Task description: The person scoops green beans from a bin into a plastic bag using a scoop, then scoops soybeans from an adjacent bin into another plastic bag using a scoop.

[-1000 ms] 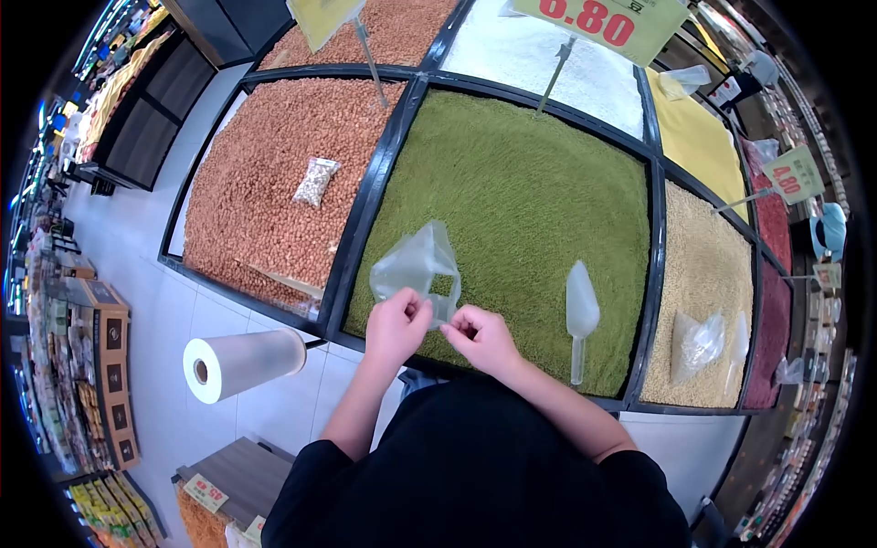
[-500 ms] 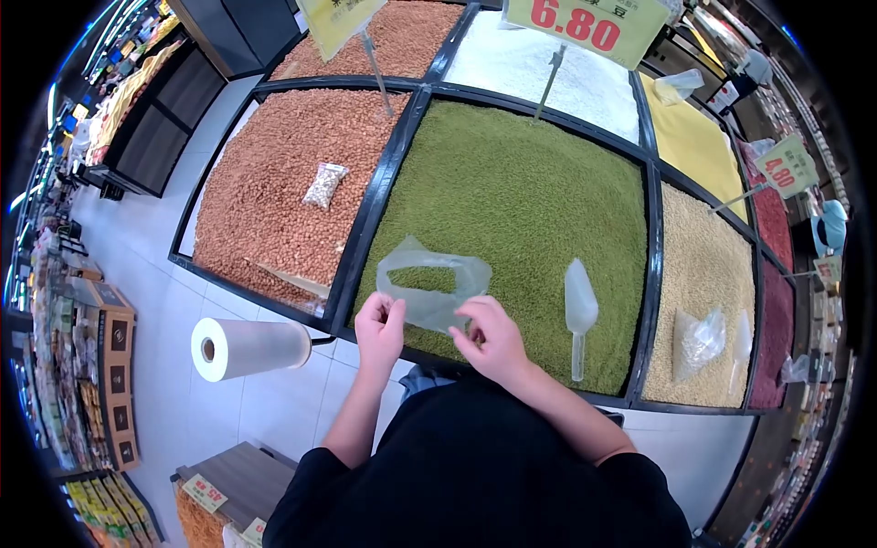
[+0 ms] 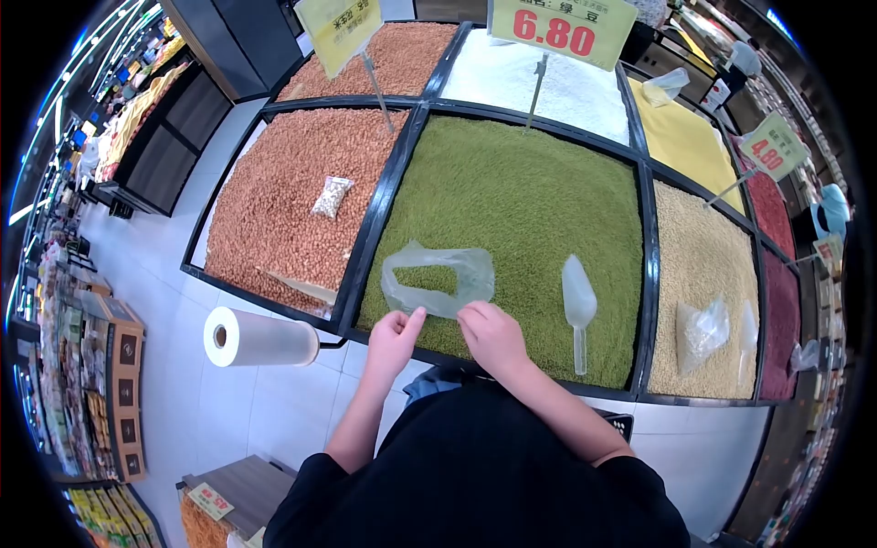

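A clear plastic bag (image 3: 470, 272) spreads over the green mung beans (image 3: 521, 201), its mouth a wide loop with beans showing through. At the loop's near edge, my left hand (image 3: 395, 340) pinches the plastic between thumb and fingers. Just to the right, my right hand (image 3: 493, 336) also grips the near rim, fingertips pressed together. A clear plastic scoop (image 3: 578, 297) lies on the beans right of my right hand, handle toward me.
A white roll of bags (image 3: 265, 338) juts out left of the bin. Reddish peanuts (image 3: 283, 183) fill the bin to the left, pale grain (image 3: 699, 256) the one to the right. A price sign (image 3: 559, 32) stands at the back.
My right hand's fingers, spread apart before, have closed on the bag's near rim. My left hand has shifted slightly right along the edge, and the view has tilted a little.
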`<state>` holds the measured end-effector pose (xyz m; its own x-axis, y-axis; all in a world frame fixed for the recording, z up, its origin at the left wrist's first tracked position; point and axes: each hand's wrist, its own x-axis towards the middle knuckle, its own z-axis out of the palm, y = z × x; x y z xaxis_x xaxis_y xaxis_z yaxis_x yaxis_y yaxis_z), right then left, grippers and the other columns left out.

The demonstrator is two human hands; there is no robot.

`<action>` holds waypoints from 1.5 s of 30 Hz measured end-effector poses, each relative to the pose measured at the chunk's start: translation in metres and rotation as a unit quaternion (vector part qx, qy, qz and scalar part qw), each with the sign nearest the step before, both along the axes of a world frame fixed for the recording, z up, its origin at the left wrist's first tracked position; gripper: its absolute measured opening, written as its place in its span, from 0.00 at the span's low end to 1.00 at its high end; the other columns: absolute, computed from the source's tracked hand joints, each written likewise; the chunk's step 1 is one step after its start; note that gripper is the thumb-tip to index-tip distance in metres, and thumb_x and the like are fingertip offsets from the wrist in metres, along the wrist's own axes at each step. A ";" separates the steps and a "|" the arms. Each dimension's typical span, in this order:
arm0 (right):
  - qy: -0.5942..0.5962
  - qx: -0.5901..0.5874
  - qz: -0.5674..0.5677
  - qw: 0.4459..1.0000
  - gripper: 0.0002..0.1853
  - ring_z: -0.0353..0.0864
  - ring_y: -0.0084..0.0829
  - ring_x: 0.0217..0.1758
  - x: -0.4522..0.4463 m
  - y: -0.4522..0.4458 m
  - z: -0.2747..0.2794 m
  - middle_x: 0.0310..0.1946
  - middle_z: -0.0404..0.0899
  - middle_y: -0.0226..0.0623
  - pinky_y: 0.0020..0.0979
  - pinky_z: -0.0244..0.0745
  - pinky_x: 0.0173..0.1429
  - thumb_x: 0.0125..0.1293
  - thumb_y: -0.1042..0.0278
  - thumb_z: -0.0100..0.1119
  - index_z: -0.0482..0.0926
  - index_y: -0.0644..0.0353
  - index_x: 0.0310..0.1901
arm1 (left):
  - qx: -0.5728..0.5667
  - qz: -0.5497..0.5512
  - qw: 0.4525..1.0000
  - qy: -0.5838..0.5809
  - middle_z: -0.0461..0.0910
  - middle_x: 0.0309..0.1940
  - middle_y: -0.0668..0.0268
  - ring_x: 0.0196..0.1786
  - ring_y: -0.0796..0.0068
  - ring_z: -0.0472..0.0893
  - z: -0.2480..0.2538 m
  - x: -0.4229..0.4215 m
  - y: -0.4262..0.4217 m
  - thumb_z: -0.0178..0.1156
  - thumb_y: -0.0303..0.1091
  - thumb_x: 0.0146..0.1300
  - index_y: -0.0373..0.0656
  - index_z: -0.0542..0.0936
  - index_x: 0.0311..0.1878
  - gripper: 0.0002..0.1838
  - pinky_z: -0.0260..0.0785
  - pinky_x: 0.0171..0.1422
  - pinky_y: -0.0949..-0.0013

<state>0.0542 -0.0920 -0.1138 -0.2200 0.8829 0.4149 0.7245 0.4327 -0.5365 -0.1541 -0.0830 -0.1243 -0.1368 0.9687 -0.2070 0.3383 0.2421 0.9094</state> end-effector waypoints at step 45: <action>0.231 -0.189 -0.415 0.860 0.14 0.80 0.39 0.29 0.229 -0.042 -0.126 0.26 0.81 0.44 0.41 0.73 0.38 0.72 0.62 0.59 0.80 0.70 0.40 | -0.017 -0.108 0.991 -0.079 0.71 0.20 0.76 0.25 0.87 0.67 -0.027 0.045 -0.011 0.59 0.35 0.73 0.39 0.77 0.28 0.16 0.58 0.29 0.75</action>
